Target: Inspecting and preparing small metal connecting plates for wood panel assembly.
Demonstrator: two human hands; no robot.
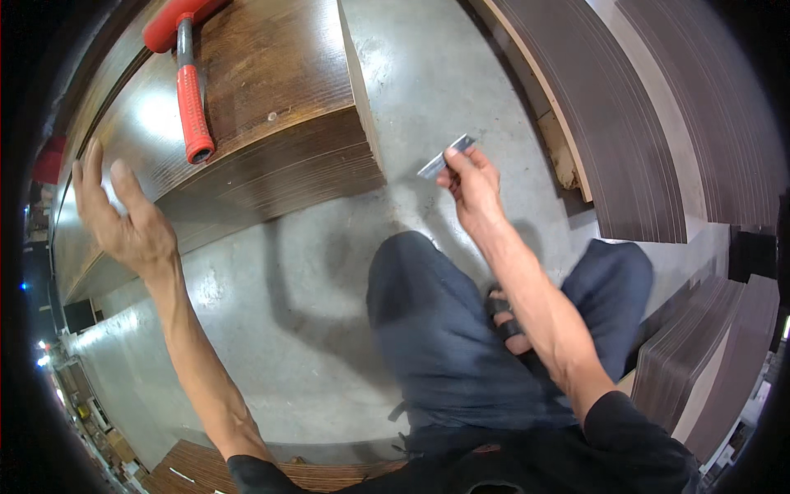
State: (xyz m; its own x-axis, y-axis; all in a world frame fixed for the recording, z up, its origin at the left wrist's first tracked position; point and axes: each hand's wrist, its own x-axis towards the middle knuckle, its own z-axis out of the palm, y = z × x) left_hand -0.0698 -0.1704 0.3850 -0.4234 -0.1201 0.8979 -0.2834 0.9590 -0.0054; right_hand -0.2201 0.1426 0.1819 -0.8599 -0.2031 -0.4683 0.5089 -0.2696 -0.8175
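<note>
We look down from a head-worn camera at a person crouched on a grey concrete floor (329, 272), knees in dark trousers at the lower middle.

The right hand (471, 185) is raised over the floor, fingers pinched shut on a small flat metal blade (444, 157). The blade sticks out up and to the left of the fingertips, its far end free in the air above bare concrete. It touches nothing but the fingers.

The left hand (123, 218) is open wide, fingers spread and pointing upward, holding nothing. It sits at the near left edge of a thick stack of brown wood-grain sheets (271, 107); we cannot tell whether the palm presses on the stack or hovers just above it. A red-handled mallet (189, 78) lies on top of the stack, well apart from the left hand, toward the upper left.

The stack's right corner ends just left of the blade, with a strip of open floor between them. To the right, stacks of darker sheets (625, 123) fan out, their near edge close beside the right hand. More dark sheets (708, 346) lean at the lower right. The widest open floor lies between the two arms.
</note>
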